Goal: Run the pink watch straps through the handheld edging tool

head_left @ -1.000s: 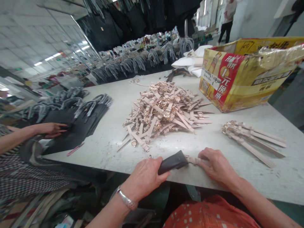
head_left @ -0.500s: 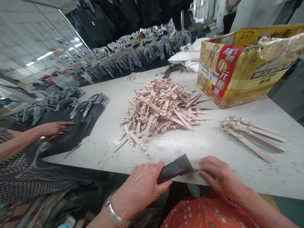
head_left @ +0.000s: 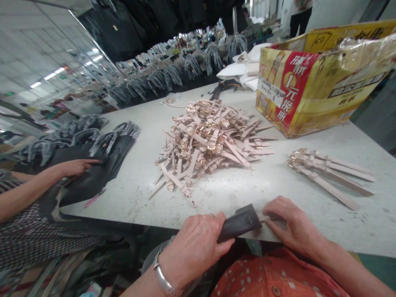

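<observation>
My left hand (head_left: 201, 235), a silver bracelet on its wrist, is closed round a dark, flat, sleeve-like piece (head_left: 243, 222), whose wide end points right over the table's front edge. Just beyond that end, my right hand (head_left: 289, 222) pinches something thin and pale, mostly hidden by its fingers; whether it joins the dark piece I cannot tell. Ahead lies a big heap of pale pink buckle straps (head_left: 210, 140) with gold-coloured buckles. To the right, several more straps (head_left: 328, 175) lie in a small bunch, their buckles at the left end.
A yellow and red carton (head_left: 287, 90) stands at the back right of the white table (head_left: 123, 194). On the left, another person's hand (head_left: 77, 167) rests on black bags (head_left: 114, 148) with wrapped handles, near a pink pen-like item (head_left: 95, 198). Black bags (head_left: 185, 24) hang overhead.
My left hand and the dark piece have shifted to the right, and the piece's end is turned a little downward. My right hand keeps its pinch slightly further right.
</observation>
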